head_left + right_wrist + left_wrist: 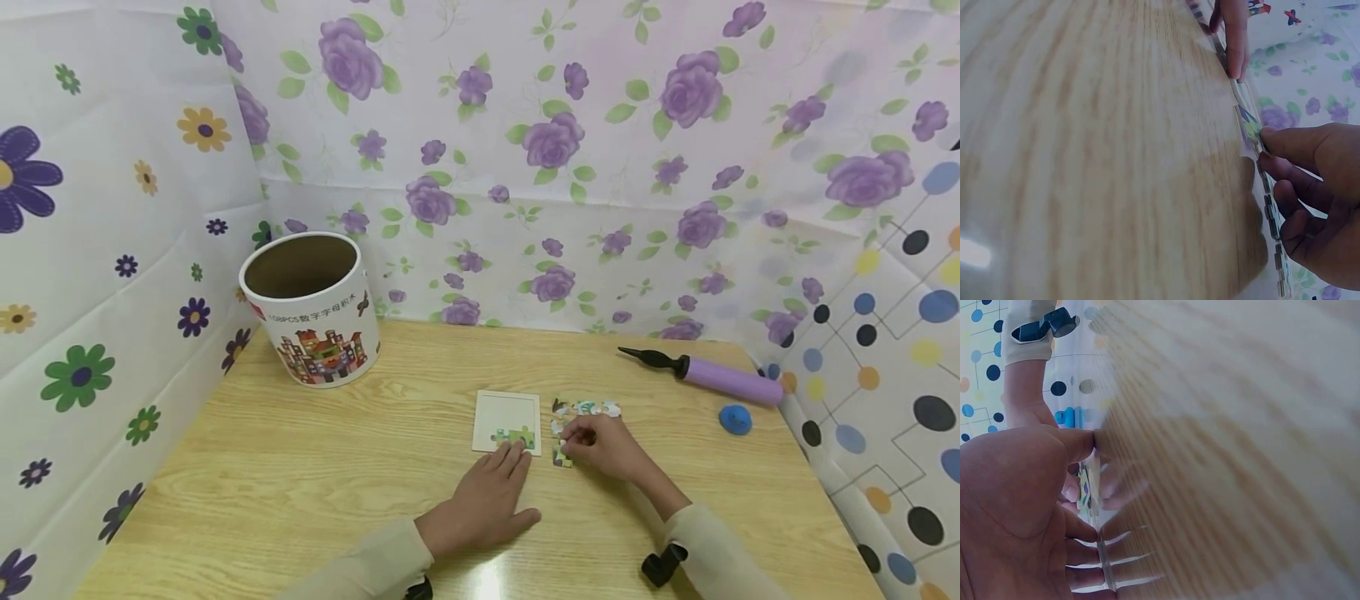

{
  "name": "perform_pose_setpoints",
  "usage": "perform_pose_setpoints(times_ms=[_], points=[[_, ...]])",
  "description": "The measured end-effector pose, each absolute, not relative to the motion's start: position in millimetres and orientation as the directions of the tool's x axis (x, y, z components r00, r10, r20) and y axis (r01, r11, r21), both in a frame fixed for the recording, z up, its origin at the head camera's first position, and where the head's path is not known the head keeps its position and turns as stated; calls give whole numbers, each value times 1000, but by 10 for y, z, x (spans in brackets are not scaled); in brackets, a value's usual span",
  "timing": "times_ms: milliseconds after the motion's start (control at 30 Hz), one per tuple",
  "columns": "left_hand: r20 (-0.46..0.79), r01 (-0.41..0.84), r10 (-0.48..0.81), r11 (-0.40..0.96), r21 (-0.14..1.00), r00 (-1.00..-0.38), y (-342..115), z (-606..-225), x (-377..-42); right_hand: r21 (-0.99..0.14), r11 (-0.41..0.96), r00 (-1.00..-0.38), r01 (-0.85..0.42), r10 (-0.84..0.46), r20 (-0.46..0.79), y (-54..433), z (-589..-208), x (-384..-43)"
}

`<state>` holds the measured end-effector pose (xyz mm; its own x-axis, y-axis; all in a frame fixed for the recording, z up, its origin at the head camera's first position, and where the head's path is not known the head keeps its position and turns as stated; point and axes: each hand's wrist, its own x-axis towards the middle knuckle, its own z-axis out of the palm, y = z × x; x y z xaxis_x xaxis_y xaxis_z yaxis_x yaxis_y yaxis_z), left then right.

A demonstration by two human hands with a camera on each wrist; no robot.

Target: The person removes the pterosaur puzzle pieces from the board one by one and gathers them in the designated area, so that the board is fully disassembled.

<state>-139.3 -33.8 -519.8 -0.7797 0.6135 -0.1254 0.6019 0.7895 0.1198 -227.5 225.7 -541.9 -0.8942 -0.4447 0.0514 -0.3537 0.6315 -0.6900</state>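
A square wooden puzzle tray (pixel 506 410) lies on the table, with joined green jigsaw pieces (pixel 521 435) in its lower right corner. My left hand (pixel 491 500) lies palm down, fingers straight, its fingertips at the tray's near edge. Just right of the tray, my right hand (pixel 603 447) pinches a green jigsaw piece (pixel 1249 125) between thumb and index finger. That piece appears tilted up in the right wrist view. Around the right fingertips lie several loose jigsaw pieces (pixel 587 407), some partly hidden behind the hand.
A white printed bucket (pixel 322 333) stands at the back left. To the right lie a purple hand pump (pixel 731 381) with a black nozzle and a small blue round object (pixel 735 420). Patterned cloth walls (pixel 525 208) border the wooden table (pixel 300 467) at the back and sides.
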Motion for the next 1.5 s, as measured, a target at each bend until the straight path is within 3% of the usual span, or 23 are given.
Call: perform_pose_setpoints(times_ms=[833, 1500], points=[[-115, 567, 572, 821, 70, -812, -307, -5181, -1362, -636, 648, -877, -420, -471, 99, 2153, -5310, -2344], [-72, 603, 606, 795, 61, -792, -316, -5184, -1361, -648, 606, -826, -462, -560, 66, 1577, -5214, -2595]])
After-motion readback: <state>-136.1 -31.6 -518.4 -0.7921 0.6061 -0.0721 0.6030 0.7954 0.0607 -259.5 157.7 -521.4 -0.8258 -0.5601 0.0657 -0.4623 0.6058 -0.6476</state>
